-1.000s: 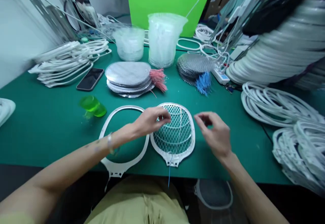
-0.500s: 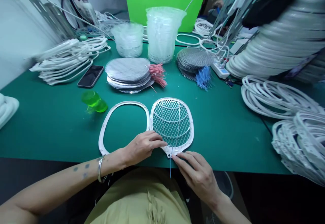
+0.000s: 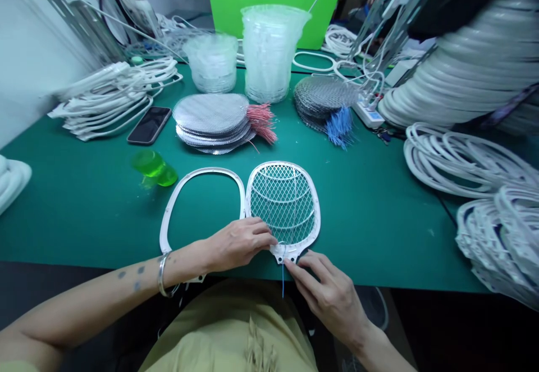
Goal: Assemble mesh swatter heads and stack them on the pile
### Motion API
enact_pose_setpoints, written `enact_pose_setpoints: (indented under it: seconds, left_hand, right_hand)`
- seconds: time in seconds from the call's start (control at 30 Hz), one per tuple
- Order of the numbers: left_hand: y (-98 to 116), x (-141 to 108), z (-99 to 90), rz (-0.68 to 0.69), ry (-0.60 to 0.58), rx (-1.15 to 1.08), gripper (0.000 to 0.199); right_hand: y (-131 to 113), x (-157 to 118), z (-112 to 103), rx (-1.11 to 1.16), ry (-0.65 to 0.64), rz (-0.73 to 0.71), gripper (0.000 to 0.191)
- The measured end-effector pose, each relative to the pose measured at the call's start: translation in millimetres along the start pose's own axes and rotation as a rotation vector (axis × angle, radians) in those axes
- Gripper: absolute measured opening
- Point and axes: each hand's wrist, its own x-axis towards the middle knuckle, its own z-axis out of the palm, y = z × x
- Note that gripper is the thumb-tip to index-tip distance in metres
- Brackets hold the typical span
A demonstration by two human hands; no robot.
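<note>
A white oval racket frame (image 3: pixel 316 203) with a metal mesh (image 3: pixel 286 200) lies at the table's front edge. From its neck a thin blue wire (image 3: pixel 283 282) hangs past the edge. My left hand (image 3: pixel 242 243), wearing a bracelet, has its fingers closed on the neck's left side, the fingertips by the wire. On the neck's right side, my right hand (image 3: pixel 328 293) is closed, thumb and index finger at the wire; their exact grip is partly hidden. An open white frame half (image 3: pixel 168 214) lies alongside on the left, partly under my left forearm.
Behind are mesh discs with red wires (image 3: pixel 213 119) and darker mesh discs with blue wires (image 3: pixel 322 96). A green bottle (image 3: pixel 155 168) and a phone (image 3: pixel 149 125) are at left. Clear plastic stacks (image 3: pixel 272 57) stand behind; piles of white frames (image 3: pixel 501 231) flank the right side.
My right fingertips have shifted slightly down and left at the neck, uncovering more of its right side. My left hand stays almost in place. The view has moved a little.
</note>
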Motion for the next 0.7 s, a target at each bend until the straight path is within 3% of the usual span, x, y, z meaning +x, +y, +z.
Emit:
enact_pose_setpoints:
  seconds: [0.1, 0.37, 0.7]
  left_hand:
    - [1.2, 0.2, -1.9, 0.016, -0.024, 0.015, 0.026]
    - [6.0, -2.7, 2.7, 0.03, 0.067, 0.017, 0.04]
    - [11.3, -0.7, 1.0, 0.017, -0.025, 0.176, 0.039]
  right_hand:
    - [2.0, 0.2, -1.6, -0.002, 0.003, -0.034, 0.029]
    - [4.8, -1.0, -1.6, -0.036, -0.041, -0.054, 0.032]
    - [3.7, -0.3, -4.7, 0.022, -0.072, -0.021, 0.031]
